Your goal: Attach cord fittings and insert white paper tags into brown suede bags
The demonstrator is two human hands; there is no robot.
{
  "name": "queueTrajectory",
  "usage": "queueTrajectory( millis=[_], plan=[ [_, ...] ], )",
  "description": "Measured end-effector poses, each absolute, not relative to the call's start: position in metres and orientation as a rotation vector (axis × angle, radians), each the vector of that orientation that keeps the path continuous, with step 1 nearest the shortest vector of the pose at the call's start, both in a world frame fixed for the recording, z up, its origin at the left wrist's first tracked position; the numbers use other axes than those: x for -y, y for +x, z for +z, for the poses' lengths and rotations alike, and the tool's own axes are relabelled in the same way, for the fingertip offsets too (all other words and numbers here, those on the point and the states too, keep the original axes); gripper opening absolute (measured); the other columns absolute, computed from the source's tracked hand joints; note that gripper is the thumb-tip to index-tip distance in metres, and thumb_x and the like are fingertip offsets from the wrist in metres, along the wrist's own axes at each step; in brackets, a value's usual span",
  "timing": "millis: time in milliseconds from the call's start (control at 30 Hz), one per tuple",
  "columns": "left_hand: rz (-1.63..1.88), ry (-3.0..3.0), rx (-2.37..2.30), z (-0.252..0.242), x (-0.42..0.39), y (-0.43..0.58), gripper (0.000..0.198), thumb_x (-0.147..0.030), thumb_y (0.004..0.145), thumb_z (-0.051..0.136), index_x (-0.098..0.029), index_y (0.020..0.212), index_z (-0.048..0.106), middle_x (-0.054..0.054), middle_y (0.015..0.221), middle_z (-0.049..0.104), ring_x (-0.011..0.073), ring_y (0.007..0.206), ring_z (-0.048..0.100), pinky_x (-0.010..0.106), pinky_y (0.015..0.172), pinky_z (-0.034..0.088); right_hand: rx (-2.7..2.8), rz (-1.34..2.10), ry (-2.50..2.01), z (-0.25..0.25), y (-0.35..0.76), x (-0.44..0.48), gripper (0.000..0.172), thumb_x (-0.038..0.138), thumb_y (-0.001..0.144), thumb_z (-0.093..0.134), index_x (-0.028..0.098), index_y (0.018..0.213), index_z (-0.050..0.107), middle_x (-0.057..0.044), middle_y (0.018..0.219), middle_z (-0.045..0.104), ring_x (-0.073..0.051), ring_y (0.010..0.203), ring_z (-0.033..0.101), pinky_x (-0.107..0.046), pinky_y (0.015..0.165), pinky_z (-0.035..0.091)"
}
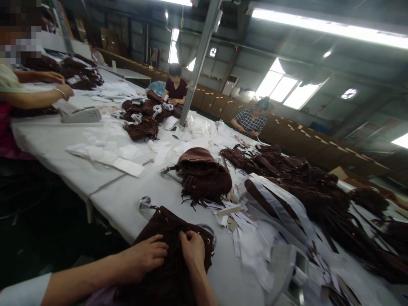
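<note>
A dark brown fringed bag point(170, 278) lies at the table's near edge, in front of my body. It has gold-coloured eyelets along its top and wrapped metal hardware at the upper left corner. My left hand point(143, 257) rests on the left part of the bag with its fingers stretched out. On the right, my right hand point(193, 250) is closed, thumb and fingers pinching the bag's dark material below the top edge. Any small cord between those fingers cannot be made out. Beyond my hands sits another brown fringed bag point(204, 170), with its flap upward.
A long pile of brown bags point(306, 182) covers the right side of the white table point(111, 191). Paper strips point(239, 225) and clear plastic lie before it. A metal post point(200, 63) rises mid-table. Co-workers sit around the table; cardboard boxes point(219, 108) line the back.
</note>
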State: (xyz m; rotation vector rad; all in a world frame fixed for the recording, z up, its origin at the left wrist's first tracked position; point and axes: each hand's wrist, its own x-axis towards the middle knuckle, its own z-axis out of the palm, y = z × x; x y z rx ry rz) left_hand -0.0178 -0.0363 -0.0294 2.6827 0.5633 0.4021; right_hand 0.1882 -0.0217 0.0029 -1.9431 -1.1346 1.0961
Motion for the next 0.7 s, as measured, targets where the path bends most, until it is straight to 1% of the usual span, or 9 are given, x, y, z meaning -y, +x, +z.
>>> queueTrajectory(
  millis=[100,200,267,333,400,467,533,633,700],
  plan=[
    [0.344,2.717,-0.405,-0.012,0.032,-0.039,0.017,-0.014,0.071,0.059,-0.022,0.086,0.060,0.004,0.107,0.064,0.0229,0.113,0.051,0.048,0.112,0.017,0.977,1.295,-1.826,0.003,0.193,0.018,0.020,0.025,0.074,0.056,0.019,0.055,0.053,-0.001,0.052,0.055,-0.016,0.057,0.052,-0.028,0.057,0.039],
    [0.392,2.676,-0.427,0.017,0.039,-0.053,0.007,-0.015,0.071,0.060,-0.022,0.074,0.058,0.003,0.105,0.065,0.0222,0.105,0.055,0.047,0.109,0.022,0.761,1.544,-1.659,0.009,0.197,0.018,0.017,0.025,0.079,0.051,0.017,0.065,0.054,-0.003,0.058,0.061,-0.013,0.052,0.054,-0.024,0.051,0.043],
    [0.579,2.531,-0.631,0.039,0.043,-0.051,0.011,-0.011,0.076,0.052,-0.021,0.076,0.058,0.004,0.112,0.063,0.0210,0.104,0.055,0.044,0.104,0.029,0.612,1.669,-1.561,0.018,0.196,0.019,0.015,0.026,0.081,0.053,0.014,0.072,0.055,-0.004,0.062,0.063,-0.010,0.051,0.055,-0.021,0.048,0.044],
    [0.823,2.232,-0.858,0.057,0.041,-0.039,0.020,-0.010,0.083,0.041,-0.019,0.082,0.058,0.006,0.115,0.062,0.0189,0.102,0.056,0.037,0.096,0.038,0.470,1.761,-1.489,0.027,0.195,0.020,0.014,0.025,0.082,0.056,0.012,0.077,0.057,-0.003,0.064,0.063,-0.007,0.049,0.055,-0.017,0.046,0.044],
    [0.931,1.909,-0.996,0.062,0.033,-0.019,0.023,-0.014,0.088,0.036,-0.018,0.086,0.058,0.007,0.102,0.065,0.0170,0.091,0.059,0.030,0.082,0.047,0.340,1.839,-1.439,0.037,0.194,0.021,0.010,0.021,0.083,0.056,0.011,0.082,0.058,-0.003,0.065,0.064,-0.006,0.050,0.056,-0.016,0.048,0.046],
    [0.902,1.756,-1.073,0.052,0.025,0.002,0.021,-0.018,0.088,0.038,-0.017,0.089,0.059,0.005,0.086,0.066,0.0162,0.077,0.061,0.027,0.071,0.049,0.233,1.895,-1.406,0.043,0.194,0.021,0.010,0.019,0.085,0.054,0.010,0.085,0.058,-0.003,0.066,0.065,-0.007,0.051,0.058,-0.017,0.050,0.049],
    [0.879,1.813,-1.105,0.028,0.020,0.019,0.019,-0.016,0.086,0.042,-0.017,0.095,0.059,0.005,0.088,0.066,0.0174,0.081,0.061,0.030,0.075,0.049,0.159,1.916,-1.382,0.045,0.194,0.022,0.012,0.020,0.086,0.053,0.009,0.085,0.059,-0.003,0.065,0.065,-0.007,0.049,0.059,-0.018,0.050,0.051],
    [0.873,2.035,-1.110,-0.011,0.020,0.033,0.027,-0.014,0.083,0.049,-0.017,0.109,0.054,0.009,0.110,0.061,0.0216,0.103,0.055,0.039,0.093,0.044,0.109,1.889,-1.357,0.039,0.193,0.025,0.015,0.022,0.087,0.052,0.009,0.084,0.060,-0.003,0.062,0.065,-0.007,0.046,0.058,-0.017,0.047,0.050],
    [0.826,2.121,-1.187,-0.029,0.021,0.037,0.029,-0.014,0.082,0.050,-0.017,0.111,0.053,0.012,0.115,0.057,0.0240,0.108,0.052,0.044,0.097,0.041,0.117,1.855,-1.335,0.030,0.191,0.026,0.014,0.022,0.086,0.054,0.010,0.085,0.060,-0.003,0.062,0.065,-0.007,0.046,0.059,-0.016,0.046,0.050]
  ],
)
